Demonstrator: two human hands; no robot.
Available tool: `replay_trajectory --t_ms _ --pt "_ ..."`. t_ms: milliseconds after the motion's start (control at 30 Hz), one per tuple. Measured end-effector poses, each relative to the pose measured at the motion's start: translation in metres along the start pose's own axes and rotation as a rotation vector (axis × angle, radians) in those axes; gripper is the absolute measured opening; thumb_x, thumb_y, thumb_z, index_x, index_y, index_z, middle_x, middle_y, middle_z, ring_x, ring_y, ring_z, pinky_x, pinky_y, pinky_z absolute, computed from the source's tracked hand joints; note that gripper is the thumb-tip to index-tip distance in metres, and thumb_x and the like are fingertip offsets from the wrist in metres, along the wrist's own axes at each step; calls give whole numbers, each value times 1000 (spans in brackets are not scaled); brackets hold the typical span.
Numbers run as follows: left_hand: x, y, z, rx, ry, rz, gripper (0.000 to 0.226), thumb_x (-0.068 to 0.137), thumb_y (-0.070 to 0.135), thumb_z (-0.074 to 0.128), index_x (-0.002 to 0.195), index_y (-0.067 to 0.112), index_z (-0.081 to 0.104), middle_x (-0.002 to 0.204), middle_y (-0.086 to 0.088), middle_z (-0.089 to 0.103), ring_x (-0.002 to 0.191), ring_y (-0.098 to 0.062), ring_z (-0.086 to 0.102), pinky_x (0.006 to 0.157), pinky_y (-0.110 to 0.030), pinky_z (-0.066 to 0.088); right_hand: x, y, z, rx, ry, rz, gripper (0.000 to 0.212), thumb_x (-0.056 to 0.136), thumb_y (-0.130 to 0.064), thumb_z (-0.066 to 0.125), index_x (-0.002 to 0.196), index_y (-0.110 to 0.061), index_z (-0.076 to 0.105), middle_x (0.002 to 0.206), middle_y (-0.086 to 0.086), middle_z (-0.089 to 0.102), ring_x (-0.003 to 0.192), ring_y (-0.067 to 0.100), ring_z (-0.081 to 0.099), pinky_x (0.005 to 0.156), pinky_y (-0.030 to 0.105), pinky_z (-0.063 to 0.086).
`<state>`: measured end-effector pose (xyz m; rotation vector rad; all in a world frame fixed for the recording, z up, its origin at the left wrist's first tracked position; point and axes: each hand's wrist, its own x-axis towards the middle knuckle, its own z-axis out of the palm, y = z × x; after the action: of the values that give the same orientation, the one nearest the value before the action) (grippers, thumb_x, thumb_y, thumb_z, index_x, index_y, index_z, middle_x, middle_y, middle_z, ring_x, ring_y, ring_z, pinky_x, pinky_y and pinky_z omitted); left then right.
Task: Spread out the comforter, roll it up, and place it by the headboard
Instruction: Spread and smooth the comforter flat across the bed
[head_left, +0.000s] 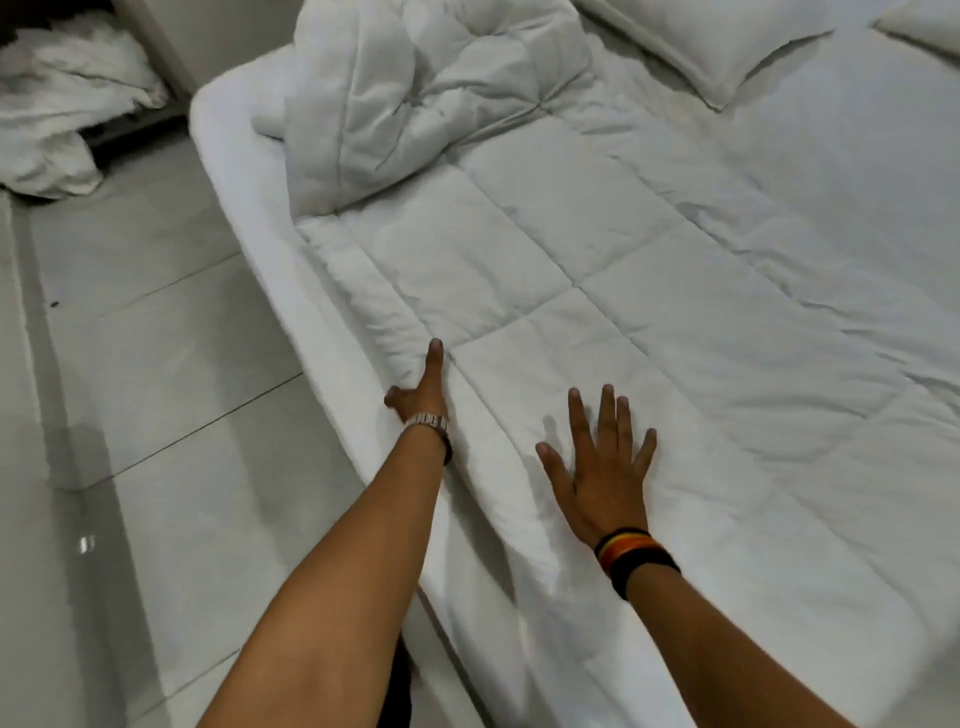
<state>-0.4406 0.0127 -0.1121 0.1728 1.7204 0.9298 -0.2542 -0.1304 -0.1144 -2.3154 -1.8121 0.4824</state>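
Two hands on a white quilted comforter (649, 291), mostly flat on the bed (228, 156).

Right hand (602, 467) lies palm down, fingers (605, 415) spread and gripping nothing, on the comforter's near part. Left hand (423, 389), just left of it, sits at the comforter's edge with its thumb extended along it; whether it grips the fabric is unclear. Ahead of the fingers one corner is bunched in a heap; a pillow (717, 41) lies farther right.
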Motion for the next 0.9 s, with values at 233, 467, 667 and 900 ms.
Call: replay_trajectory --t_ms 233,467,667,900 --pt "101 96 -1 2 -141 26 124 58 63 92 154 16 30 146 -2 50 115 -20 54 103 -32 42 79 -104 56 -72 -118 246 79 98 -74 18 162 -39 -11 172 8 -15 158 28 -15 121 67 -7" --pt "162 196 -13 120 -293 -58 133 48 81 84 154 15 36 138 -5 56 116 -29 58 101 -41 48 177 -192 49 69 46 217 77 98 -75 17 164 -40 -2 173 3 -10 159 22 -12 124 61 -11" --pt "203 228 -9 203 -294 50 112 75 65 80 159 10 30 155 -12 47 131 -31 53 96 -29 38 234 -243 78 37 -176 190 69 102 -68 13 162 -43 -9 173 -1 -12 159 21 -13 124 60 -9" --pt "237 267 -57 277 -312 72 107 56 83 74 128 8 57 116 -8 70 96 -22 66 80 -30 55 269 -268 33 335 41 287 74 92 -82 17 158 -50 9 173 -5 9 159 15 7 127 55 1"
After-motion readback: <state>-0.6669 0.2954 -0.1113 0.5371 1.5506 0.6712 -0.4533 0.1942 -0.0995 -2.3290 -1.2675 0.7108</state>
